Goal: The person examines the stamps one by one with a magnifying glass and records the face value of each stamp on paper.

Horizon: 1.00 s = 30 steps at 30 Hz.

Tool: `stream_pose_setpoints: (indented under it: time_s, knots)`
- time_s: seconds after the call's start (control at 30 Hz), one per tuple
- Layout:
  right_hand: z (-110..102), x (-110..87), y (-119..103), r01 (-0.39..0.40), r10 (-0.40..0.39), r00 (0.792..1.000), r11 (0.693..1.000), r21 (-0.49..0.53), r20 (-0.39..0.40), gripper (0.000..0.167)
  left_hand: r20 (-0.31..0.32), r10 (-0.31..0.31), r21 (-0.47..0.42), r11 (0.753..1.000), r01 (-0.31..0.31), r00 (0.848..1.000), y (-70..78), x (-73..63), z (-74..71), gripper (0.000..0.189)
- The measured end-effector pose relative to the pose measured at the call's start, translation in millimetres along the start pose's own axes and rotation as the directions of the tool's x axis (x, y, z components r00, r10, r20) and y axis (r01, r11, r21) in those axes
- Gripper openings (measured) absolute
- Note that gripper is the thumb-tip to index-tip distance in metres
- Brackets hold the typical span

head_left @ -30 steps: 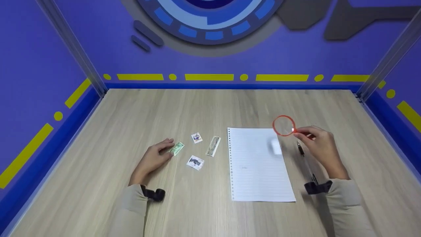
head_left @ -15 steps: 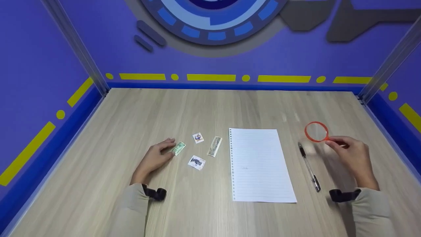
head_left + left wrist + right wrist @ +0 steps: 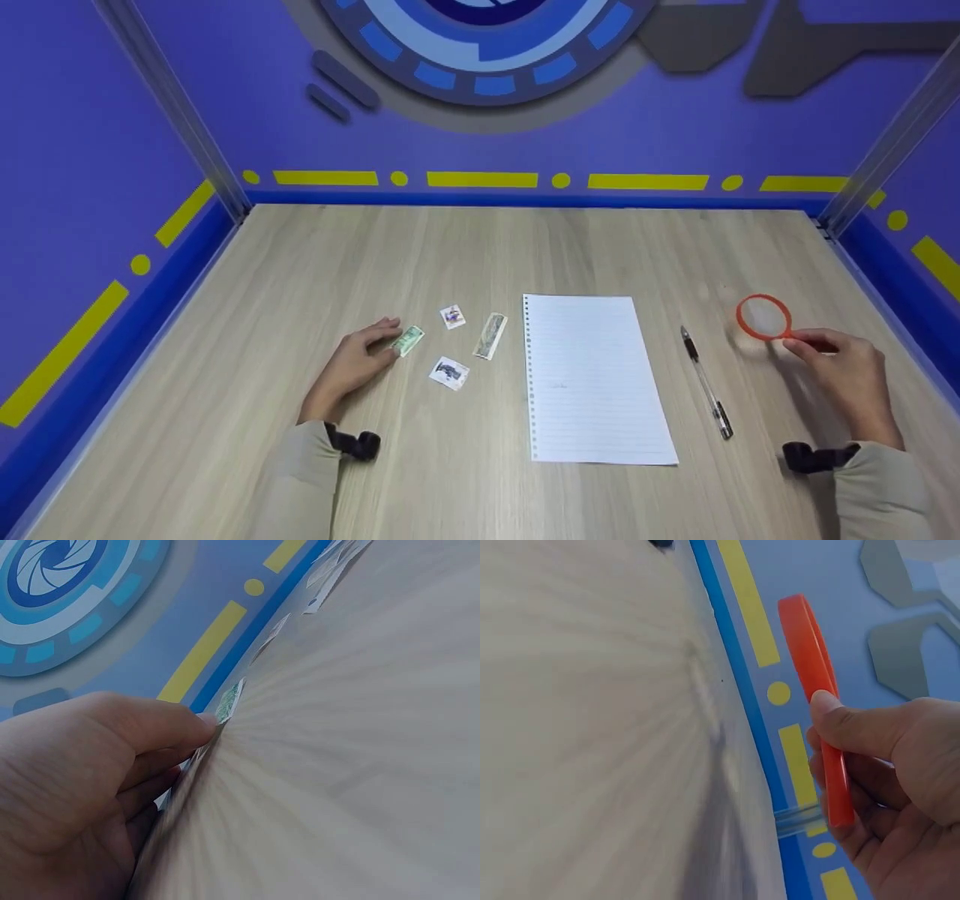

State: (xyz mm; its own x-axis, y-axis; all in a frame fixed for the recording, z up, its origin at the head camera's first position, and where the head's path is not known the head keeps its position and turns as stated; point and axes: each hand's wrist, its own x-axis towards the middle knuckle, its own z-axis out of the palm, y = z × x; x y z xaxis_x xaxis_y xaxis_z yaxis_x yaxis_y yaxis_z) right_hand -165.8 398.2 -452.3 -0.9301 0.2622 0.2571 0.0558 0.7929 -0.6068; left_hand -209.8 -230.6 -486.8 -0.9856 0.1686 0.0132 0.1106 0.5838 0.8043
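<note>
My right hand (image 3: 847, 367) pinches the short handle of a magnifying glass (image 3: 806, 645) with an orange-red rim, thumb on one side and fingers on the other. Held over the right of the table, its round lens (image 3: 763, 317) tilts above a shadow. At the left, my left hand (image 3: 352, 367) rests on the table, thumb and fingertips at the near edge of a small green stamp (image 3: 409, 340). In the left wrist view the thumb tip lies right at that stamp's edge. Two whitish picture stamps, one upper (image 3: 452, 316) and one lower (image 3: 450, 373), and a long narrow stamp (image 3: 490, 336) lie beside it.
A lined sheet of paper (image 3: 600, 390) with punched holes down its left edge lies mid-table. Between it and my right hand is a clear-barrelled pen (image 3: 706, 382) with black ends. Blue-purple panels (image 3: 480, 142) stand around the wooden table (image 3: 375, 247).
My right hand has carried the magnifying glass rightward and toward me, from over the paper's far corner to right of the pen. My left hand stays at the green stamp.
</note>
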Motion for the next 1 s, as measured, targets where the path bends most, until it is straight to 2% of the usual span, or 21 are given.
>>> stream_pose_setpoints:
  time_s: [0.3, 0.5, 1.0]
  knots:
    - [-5, -1.2, 17, -0.073, 0.074, 0.996, 0.997, -0.027, 0.058, 0.037, 0.000, 0.028, -0.037, 0.999, -0.028, 1.000, -1.2, 0.0, 0.0, 0.038]
    - [-3, -1.3, 23, -0.141, 0.145, 0.985, 0.989, -0.055, 0.089, 0.042, -0.008, 0.026, -0.006, 1.000, -0.026, 1.000, -2.0, 0.8, 1.3, 0.038]
    - [-5, -0.2, 31, -0.159, 0.171, 0.979, 0.981, -0.113, 0.112, 0.040, -0.014, 0.040, -0.021, 0.999, -0.040, 0.999, -2.9, 0.9, 1.6, 0.037]
